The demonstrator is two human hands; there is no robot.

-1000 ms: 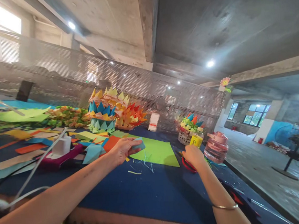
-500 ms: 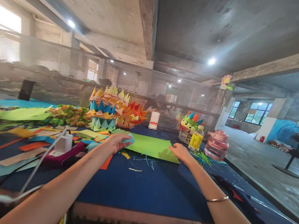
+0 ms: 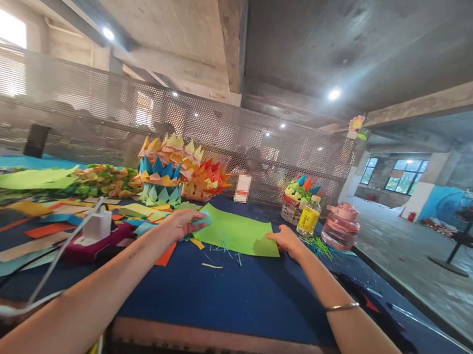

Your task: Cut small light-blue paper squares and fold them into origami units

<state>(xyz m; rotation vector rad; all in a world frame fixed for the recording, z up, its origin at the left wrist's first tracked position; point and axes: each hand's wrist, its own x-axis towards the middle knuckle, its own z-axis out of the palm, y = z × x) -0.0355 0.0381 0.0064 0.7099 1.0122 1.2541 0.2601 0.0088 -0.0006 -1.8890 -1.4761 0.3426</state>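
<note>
A long light green paper sheet (image 3: 236,230) lies across the dark blue table (image 3: 214,309), its left end raised a little. My left hand (image 3: 184,225) is closed on a small light blue paper piece (image 3: 202,219) at the sheet's left end. At the right end is my right hand (image 3: 284,241), its fingers apart and the fingertips touching the sheet's edge. Thin paper slivers (image 3: 228,248) lie on the near side of the sheet.
Folded paper crowns (image 3: 160,175) stand behind my left hand. A magenta power strip (image 3: 98,243) with cables and paper strips (image 3: 48,230) lies left. A yellow-labelled bottle (image 3: 308,219) and pink jug (image 3: 341,227) stand right. Mesh screen (image 3: 216,124) behind.
The green sheet's left end has risen and shifted slightly left. My right hand's fingertips have moved slightly along its right end. My left hand still holds the blue piece.
</note>
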